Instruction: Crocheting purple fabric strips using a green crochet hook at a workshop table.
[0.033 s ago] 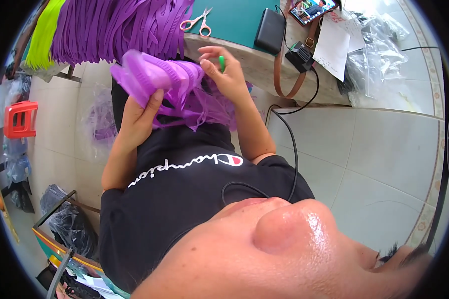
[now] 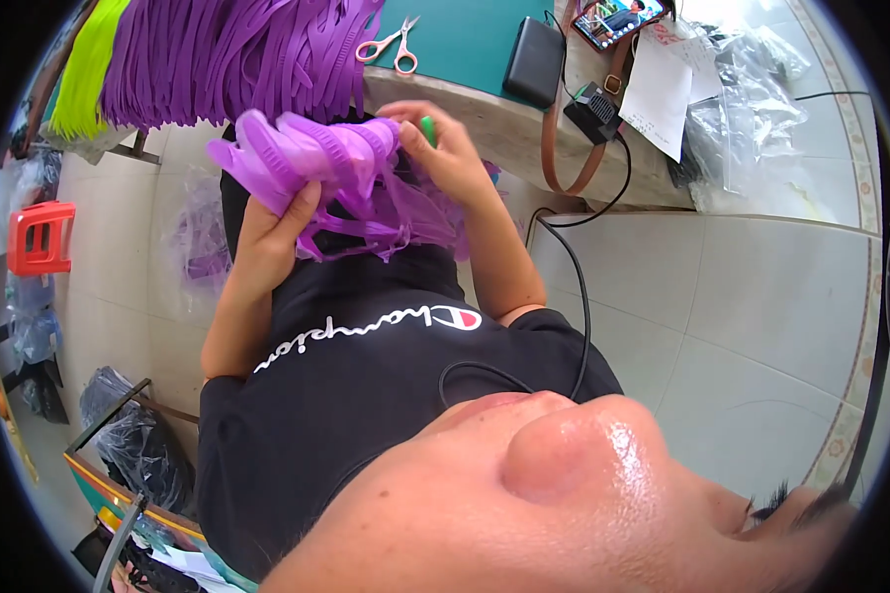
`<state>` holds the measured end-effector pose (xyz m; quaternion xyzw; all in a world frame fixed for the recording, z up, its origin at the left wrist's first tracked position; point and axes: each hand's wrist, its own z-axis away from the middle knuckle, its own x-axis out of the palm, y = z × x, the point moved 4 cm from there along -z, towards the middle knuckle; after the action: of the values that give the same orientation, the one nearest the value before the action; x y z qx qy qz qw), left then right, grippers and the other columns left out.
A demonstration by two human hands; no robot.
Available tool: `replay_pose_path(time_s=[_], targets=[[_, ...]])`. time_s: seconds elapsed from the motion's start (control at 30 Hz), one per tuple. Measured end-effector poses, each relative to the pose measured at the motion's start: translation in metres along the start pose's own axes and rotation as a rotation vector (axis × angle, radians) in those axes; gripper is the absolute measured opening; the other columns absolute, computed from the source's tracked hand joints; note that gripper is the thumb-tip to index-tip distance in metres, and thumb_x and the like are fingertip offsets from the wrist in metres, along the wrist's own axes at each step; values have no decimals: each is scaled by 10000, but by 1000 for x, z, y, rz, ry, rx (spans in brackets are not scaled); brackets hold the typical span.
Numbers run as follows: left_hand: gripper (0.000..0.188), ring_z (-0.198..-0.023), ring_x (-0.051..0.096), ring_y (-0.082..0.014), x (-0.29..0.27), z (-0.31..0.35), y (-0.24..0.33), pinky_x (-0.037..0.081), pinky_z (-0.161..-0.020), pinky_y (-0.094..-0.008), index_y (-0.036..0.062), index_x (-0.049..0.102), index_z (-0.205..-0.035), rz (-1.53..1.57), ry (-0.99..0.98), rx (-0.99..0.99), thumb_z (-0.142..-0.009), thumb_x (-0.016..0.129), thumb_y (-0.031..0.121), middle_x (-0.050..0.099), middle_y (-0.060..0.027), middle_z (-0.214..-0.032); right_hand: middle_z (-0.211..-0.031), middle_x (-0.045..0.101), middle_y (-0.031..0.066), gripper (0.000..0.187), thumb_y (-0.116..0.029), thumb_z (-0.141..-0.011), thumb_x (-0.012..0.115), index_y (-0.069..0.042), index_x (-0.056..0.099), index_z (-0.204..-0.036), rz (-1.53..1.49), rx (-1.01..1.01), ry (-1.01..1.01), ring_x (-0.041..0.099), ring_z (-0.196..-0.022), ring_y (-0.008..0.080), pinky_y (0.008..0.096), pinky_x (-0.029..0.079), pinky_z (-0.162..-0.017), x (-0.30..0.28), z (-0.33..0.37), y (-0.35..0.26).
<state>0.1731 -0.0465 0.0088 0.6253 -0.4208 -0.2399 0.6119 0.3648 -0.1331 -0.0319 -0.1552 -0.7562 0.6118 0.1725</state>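
My left hand (image 2: 275,232) is closed around a bundle of translucent purple rubbery straps (image 2: 331,148), its thumb pressed on top. The bundle is ribbed in places and fans out above my lap. At its right end, my right hand (image 2: 443,153) pinches the edge between bent fingers and thumb. Something small and bright green (image 2: 427,130) shows at the right fingers; its kind is unclear. Thin purple scraps (image 2: 430,222) hang below, between my forearms.
Many darker purple straps (image 2: 232,59) and lime-green strips (image 2: 87,69) hang over the table edge. Scissors (image 2: 403,44), a black power bank (image 2: 536,61), a phone (image 2: 618,20), papers (image 2: 655,94) and a brown strap (image 2: 554,158) lie rightward. A red stool (image 2: 42,237) stands left.
My right hand has moved slightly left, and its fingers have come onto the bundle's right end. The bundle's left end has shifted a little left.
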Motion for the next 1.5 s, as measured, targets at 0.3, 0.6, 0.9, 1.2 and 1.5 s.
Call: replay_pose_path(time_s=[0.3, 0.6, 0.9, 1.2, 1.5], targets=[[456, -1142, 565, -271, 1, 7, -38, 437, -1001, -421, -17, 444, -1301, 1175, -141, -670, -926, 578, 205, 559, -155, -1251, -718, 541, -38, 389, -115, -825, 737, 25, 586, -1155, -38, 77, -173, 457, -626, 30, 187, 371, -556, 26, 14, -30], [308, -958, 637, -167, -12, 8, -38, 484, -900, -321, 7, 610, -1116, 340, 203, -303, -830, 707, 70, 663, -85, -1016, -760, 519, 42, 354, -320, -986, 478, -7, 641, -1020, -559, 276, 94, 423, -563, 85, 211, 320, -493, 6, 10, 6], [251, -979, 628, -180, -15, 9, -36, 505, -860, -321, 7, 570, -1155, 637, 334, -342, -931, 577, 119, 640, -68, -1052, -593, 442, 75, 625, -543, -996, 258, -70, 510, -674, -819, 256, -126, 385, -443, 149, 282, 309, -383, 6, 15, 20], [379, -1025, 617, -176, -14, 8, -32, 481, -929, -354, 22, 555, -1203, 336, 270, -199, -854, 687, 87, 638, -83, -1097, -894, 622, 132, 190, -181, -949, 580, 8, 579, -965, -373, 43, 57, 618, -739, 195, 321, 518, -668, 41, 24, -12], [376, -966, 637, -158, -10, 9, -31, 511, -878, -312, 18, 561, -1189, 332, 303, -191, -841, 699, 55, 654, -72, -1050, -930, 672, 181, 239, -187, -950, 581, 50, 576, -983, -184, -142, 114, 653, -780, 203, 318, 532, -740, 53, 26, -20]])
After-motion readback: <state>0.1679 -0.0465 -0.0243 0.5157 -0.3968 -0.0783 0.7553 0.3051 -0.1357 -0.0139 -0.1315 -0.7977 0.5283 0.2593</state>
